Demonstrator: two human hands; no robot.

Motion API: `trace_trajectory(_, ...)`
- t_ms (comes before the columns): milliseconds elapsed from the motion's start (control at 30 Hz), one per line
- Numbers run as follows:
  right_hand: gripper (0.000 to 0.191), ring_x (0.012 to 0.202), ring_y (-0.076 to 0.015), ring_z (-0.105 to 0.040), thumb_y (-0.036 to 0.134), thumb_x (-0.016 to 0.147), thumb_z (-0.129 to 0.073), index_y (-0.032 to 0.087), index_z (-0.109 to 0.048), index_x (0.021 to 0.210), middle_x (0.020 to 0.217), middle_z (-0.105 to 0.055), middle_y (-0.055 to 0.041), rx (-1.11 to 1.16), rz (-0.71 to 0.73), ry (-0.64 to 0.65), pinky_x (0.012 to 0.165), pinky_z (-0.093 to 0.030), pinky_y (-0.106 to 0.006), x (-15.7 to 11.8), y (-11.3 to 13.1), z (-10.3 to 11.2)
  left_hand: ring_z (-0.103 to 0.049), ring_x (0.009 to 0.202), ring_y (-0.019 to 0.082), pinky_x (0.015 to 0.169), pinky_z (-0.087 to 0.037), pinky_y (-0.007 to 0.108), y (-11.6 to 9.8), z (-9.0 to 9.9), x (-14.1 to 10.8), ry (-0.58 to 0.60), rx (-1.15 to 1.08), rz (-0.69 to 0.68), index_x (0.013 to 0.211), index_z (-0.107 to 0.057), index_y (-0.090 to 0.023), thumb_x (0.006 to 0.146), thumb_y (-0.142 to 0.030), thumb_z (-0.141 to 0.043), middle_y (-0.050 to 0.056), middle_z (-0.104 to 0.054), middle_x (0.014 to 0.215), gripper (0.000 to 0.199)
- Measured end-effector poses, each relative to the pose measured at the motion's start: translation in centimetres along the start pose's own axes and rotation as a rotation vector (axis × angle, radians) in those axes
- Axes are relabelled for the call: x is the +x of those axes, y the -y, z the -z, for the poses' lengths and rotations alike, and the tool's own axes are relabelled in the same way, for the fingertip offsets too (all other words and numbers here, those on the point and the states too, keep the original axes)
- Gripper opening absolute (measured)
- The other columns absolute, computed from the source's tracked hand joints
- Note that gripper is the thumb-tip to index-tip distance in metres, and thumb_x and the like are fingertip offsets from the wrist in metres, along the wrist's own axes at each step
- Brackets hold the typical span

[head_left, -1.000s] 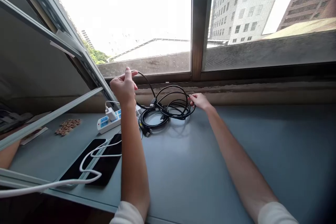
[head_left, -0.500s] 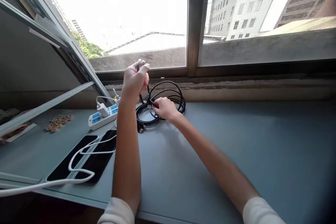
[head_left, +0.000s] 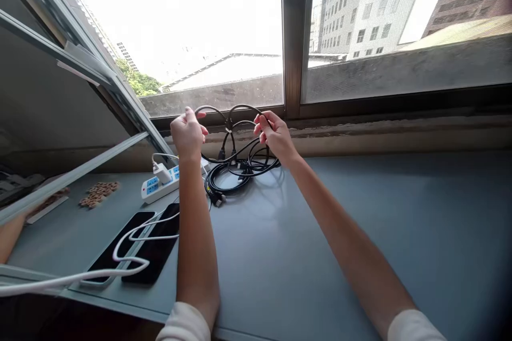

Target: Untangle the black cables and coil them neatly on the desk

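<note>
Left hand (head_left: 188, 133) is gripping one side of a black cable (head_left: 245, 106), fingers curled narrow around it; exact fingertip contact is hiding behind the hand. Right hand (head_left: 276, 136) is pinching the other side, thumb against fingers. The cable is hanging between both hands in two arcs, raised in front of the window frame (head_left: 294, 37), with a small pale tie (head_left: 229, 130) sitting where the arcs are meeting. Lower loops are drooping toward the desk (head_left: 312, 245), overlapping a black coil (head_left: 208, 185) that is lying there; which loop belongs to which, can't tell. Plug ends (head_left: 218, 200) are sticking out at the coil's near side. Power strip (head_left: 149, 196) is sitting left of the coil, carrying a white charger (head_left: 162, 172). A white cord (head_left: 60, 281) is running over two dark slabs (head_left: 104, 262) lying nearer the desk edge. Wooden bits (head_left: 98, 194) are lying farther left.
</note>
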State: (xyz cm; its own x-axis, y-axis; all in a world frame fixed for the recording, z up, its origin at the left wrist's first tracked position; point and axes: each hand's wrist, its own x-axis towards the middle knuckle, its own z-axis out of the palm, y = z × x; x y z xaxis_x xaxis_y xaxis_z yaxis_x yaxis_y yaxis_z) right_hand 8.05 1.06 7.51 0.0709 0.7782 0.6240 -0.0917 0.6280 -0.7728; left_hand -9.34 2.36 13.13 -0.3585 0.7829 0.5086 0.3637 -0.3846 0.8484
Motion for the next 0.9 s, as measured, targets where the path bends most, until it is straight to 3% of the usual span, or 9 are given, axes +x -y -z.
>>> trace_trajectory(200,0.021,0.054,-0.0126,-0.043,0.033,0.096,-0.051,0.018,-0.052,0.082,0.066,-0.048,0.0017,0.236,0.302,-0.032,0.049,-0.035,-0.018,0.3,0.3,0.3,-0.03,0.026,0.006,0.029,-0.023,0.017,-0.6,-0.6,-0.3,0.031,-0.17,0.077,0.063,-0.044,-0.017,0.092,-0.032,-0.038,-0.006,-0.038,0.038,0.033)
trace_trajectory(433,0.026,0.057,-0.0131,-0.044,0.044,0.087,-0.059,0.019,-0.054,0.081,0.067,-0.045,0.0021,0.334,0.131,-0.082,0.049,-0.034,-0.019,0.3,1.5,1.5,-0.046,0.033,0.008,0.032,-0.027,0.016,-1.2,-0.1,-0.5,0.035,-0.096,0.118,0.086,-0.039,-0.018,0.088,-0.028,-0.048,-0.005,-0.052,0.05,0.014)
trace_trajectory(500,0.034,0.056,-0.0125,-0.045,0.051,0.084,-0.062,0.017,-0.058,0.077,0.067,-0.046,0.0022,0.26,0.02,0.1,0.047,-0.033,-0.018,0.2,2.1,2.4,-0.047,0.034,0.009,0.033,-0.027,0.016,-1.1,0.3,-0.3,0.069,-0.03,0.155,0.092,-0.037,-0.018,0.089,-0.023,-0.043,-0.005,-0.053,0.053,0.008)
trace_trajectory(567,0.038,0.06,-0.0134,-0.049,0.052,0.084,-0.065,0.014,-0.065,0.08,0.069,-0.052,0.0002,0.135,-0.126,0.468,0.048,-0.035,-0.017,0.0,2.8,3.3,-0.046,0.035,0.009,0.033,-0.027,0.016,-0.9,0.7,-0.3,0.136,0.047,0.199,0.094,-0.038,-0.018,0.089,-0.018,-0.04,-0.005,-0.053,0.053,0.005)
trace_trajectory(633,0.03,0.07,-0.0166,-0.055,0.039,0.09,-0.064,0.01,-0.069,0.09,0.076,-0.059,-0.0034,-0.02,-0.288,0.827,0.054,-0.04,-0.017,-0.2,3.3,4.0,-0.045,0.035,0.009,0.034,-0.026,0.017,-0.7,0.8,-0.4,0.223,0.12,0.243,0.092,-0.041,-0.017,0.088,-0.018,-0.043,-0.004,-0.052,0.052,0.004)
trace_trajectory(667,0.022,0.075,-0.0177,-0.057,0.03,0.094,-0.061,0.01,-0.07,0.095,0.081,-0.061,-0.0043,-0.122,-0.363,0.91,0.057,-0.042,-0.017,-0.3,3.4,4.2,-0.045,0.036,0.01,0.034,-0.027,0.017,-0.6,0.8,-0.5,0.261,0.149,0.262,0.09,-0.043,-0.017,0.087,-0.02,-0.046,-0.003,-0.052,0.051,0.005)
trace_trajectory(733,0.014,0.079,-0.0177,-0.059,0.015,0.097,-0.057,0.012,-0.071,0.098,0.084,-0.063,-0.0034,-0.381,-0.468,0.834,0.06,-0.044,-0.016,-0.4,3.3,4.6,-0.046,0.037,0.011,0.036,-0.03,0.019,-0.2,0.7,-0.5,0.308,0.207,0.287,0.087,-0.047,-0.015,0.084,-0.025,-0.053,-0.001,-0.052,0.05,0.012)
trace_trajectory(833,0.015,0.072,-0.0194,-0.061,0.007,0.096,-0.059,0.011,-0.072,0.09,0.073,-0.063,-0.0041,-0.745,-0.525,0.505,0.058,-0.045,-0.017,-0.4,2.3,5.2,-0.05,0.044,0.014,0.042,-0.036,0.021,0.0,0.4,-0.6,0.329,0.296,0.277,0.09,-0.051,-0.014,0.079,-0.031,-0.06,0.001,-0.054,0.053,0.022)
trace_trajectory(900,0.014,0.065,-0.0216,-0.061,0.004,0.092,-0.063,0.009,-0.072,0.084,0.064,-0.061,-0.0047,-0.862,-0.562,0.4,0.055,-0.045,-0.02,-0.4,1.6,5.6,-0.055,0.054,0.017,0.048,-0.039,0.023,-0.2,0.3,-0.6,0.341,0.336,0.245,0.093,-0.053,-0.015,0.077,-0.034,-0.063,0.003,-0.057,0.059,0.027)
